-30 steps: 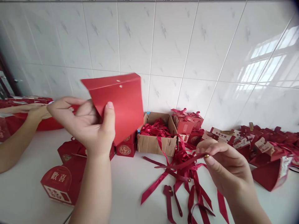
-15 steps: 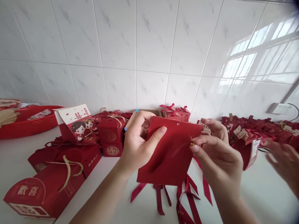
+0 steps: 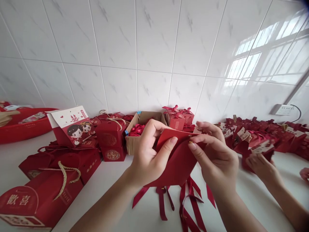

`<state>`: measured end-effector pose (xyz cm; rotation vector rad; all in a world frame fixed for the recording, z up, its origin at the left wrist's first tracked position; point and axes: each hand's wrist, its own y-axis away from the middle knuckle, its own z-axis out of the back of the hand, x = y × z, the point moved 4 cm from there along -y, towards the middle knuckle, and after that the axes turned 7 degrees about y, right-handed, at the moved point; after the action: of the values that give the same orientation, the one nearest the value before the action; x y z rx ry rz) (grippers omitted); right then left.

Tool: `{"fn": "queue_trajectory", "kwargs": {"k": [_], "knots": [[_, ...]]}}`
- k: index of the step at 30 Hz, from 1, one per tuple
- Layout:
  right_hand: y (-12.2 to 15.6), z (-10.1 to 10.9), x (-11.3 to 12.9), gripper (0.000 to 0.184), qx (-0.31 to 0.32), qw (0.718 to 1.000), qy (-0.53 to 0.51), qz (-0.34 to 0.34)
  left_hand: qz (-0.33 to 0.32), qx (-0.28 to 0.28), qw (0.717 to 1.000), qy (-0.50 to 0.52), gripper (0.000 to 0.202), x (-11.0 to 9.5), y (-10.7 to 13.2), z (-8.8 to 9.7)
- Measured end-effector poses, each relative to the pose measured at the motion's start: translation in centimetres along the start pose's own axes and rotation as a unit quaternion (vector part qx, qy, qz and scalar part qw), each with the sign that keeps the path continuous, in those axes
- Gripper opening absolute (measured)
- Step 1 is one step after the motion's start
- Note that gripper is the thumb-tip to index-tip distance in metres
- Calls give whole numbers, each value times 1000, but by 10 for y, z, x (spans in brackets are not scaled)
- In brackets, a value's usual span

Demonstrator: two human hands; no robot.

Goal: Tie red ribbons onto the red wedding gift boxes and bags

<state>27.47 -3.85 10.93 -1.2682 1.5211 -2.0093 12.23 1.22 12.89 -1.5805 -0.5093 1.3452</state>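
My left hand (image 3: 151, 153) grips a red cardboard piece (image 3: 177, 169) by its upper left, thumb in front and fingers behind. The card is bent near its top edge. At the upper right of the card, my right hand (image 3: 214, 158) pinches a small gold-coloured fastener (image 3: 190, 141) between thumb and forefinger; its other fingers are raised and partly behind the card. Just below the card, several dark red ribbons (image 3: 162, 206) lie loose on the white table (image 3: 130, 222).
Red gift boxes with rope handles (image 3: 60, 190) and a cartoon-printed box (image 3: 77, 124) stand left. Behind are a cardboard carton (image 3: 131, 146) of red ribbon and bow-tied boxes (image 3: 176, 122). At right, another person's hand (image 3: 264, 169) touches a red box. A red basin (image 3: 31, 130) sits far left.
The right hand has brought the gold fastener left to the card's top edge, and the card now bends. The other person's hand at right has moved in onto a red box.
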Motion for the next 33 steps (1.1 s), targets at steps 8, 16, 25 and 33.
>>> {"fn": "queue_trajectory", "kwargs": {"k": [8, 16, 25, 33], "knots": [[1, -1, 3, 15, -5, 1000, 0, 4, -59, -5, 998, -30, 16, -2, 2, -3], [0, 1, 2, 17, -10, 999, -33, 12, -67, 21, 997, -17, 15, -2, 3, -4], [3, -4, -18, 20, -15, 974, -163, -156, -3, 71, 997, -9, 14, 2, 4, -7], [-2, 3, -37, 28, -102, 974, -96, -178, 118, 106, 950, -268, 55, 16, 2, 5]]}}
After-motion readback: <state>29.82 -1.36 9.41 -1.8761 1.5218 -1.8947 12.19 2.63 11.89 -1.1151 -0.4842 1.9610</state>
